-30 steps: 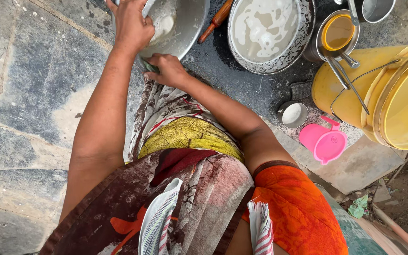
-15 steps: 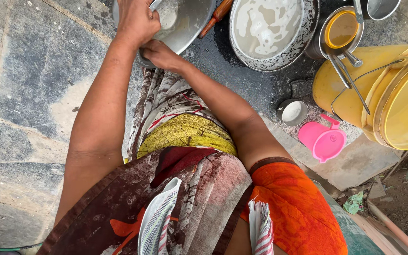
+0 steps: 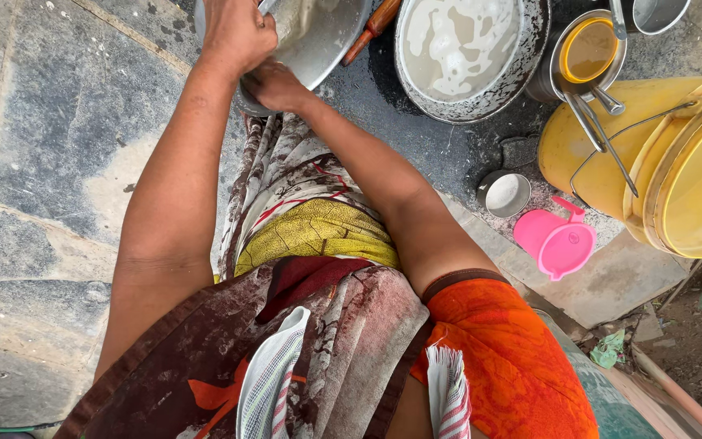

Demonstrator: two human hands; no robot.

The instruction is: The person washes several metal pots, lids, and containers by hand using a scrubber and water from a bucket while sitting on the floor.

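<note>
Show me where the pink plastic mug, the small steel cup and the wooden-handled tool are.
Pink plastic mug (image 3: pixel 561 242): head view, its round body.
Small steel cup (image 3: pixel 505 193): head view, its inside.
Wooden-handled tool (image 3: pixel 373 31): head view, mid-handle.

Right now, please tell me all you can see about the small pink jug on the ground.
The pink jug is small and looks like plastic, with a round open mouth, a pouring lip and a short handle at its upper side. It lies on the wet stone ground, apparently tipped, its mouth facing the camera. No hand touches it. A small steel cup sits to its left, the yellow buckets to its right.
</note>
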